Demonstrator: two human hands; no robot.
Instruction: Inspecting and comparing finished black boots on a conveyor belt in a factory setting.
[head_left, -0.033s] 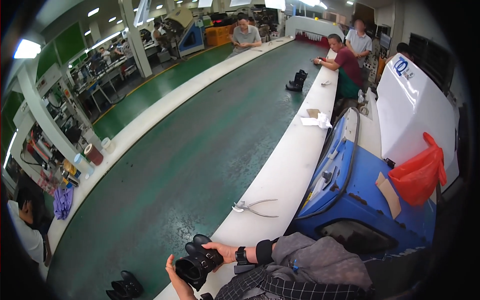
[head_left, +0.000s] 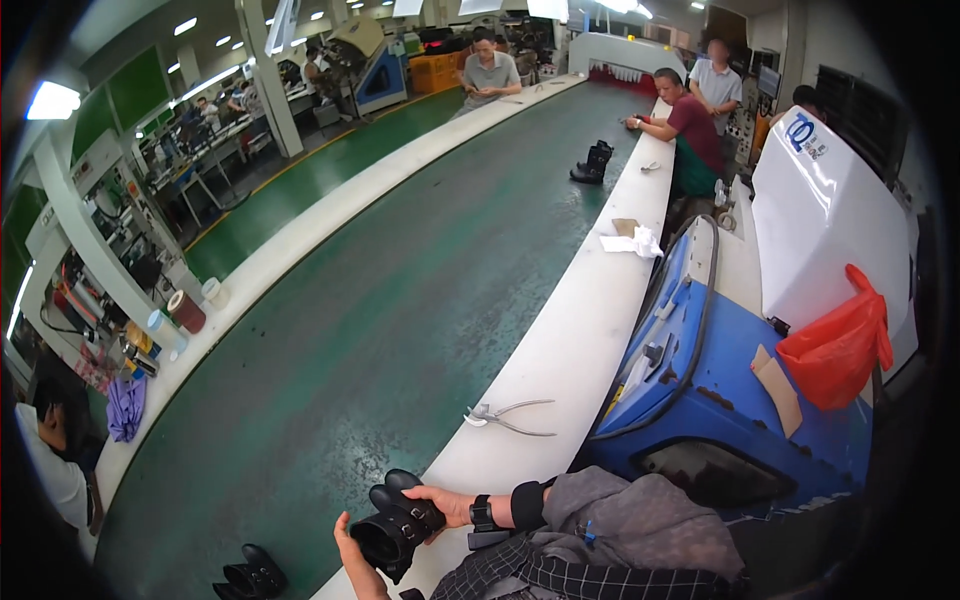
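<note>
Over the near edge of the white ledge, my right hand [head_left: 438,503] is closed around a pair of black ankle boots [head_left: 392,530] with buckled straps. Their rounded toes point away from me, and a wide shaft opening faces toward me. My left hand [head_left: 360,562] is beside that opening, its visible fingers stretched upward along the shaft's left side; its thumb is hidden. Metal pincers [head_left: 508,417] lie on the ledge beyond my right hand, handles spread. More black boots [head_left: 250,574] stand on the green surface at lower left.
The long green belt [head_left: 400,290] runs between white ledges, with black boots [head_left: 593,163] farther along it. A person in a red shirt [head_left: 697,130] leans at the right ledge, near crumpled white paper [head_left: 640,241]. A blue machine [head_left: 680,370] with a red bag [head_left: 840,345] stands at right.
</note>
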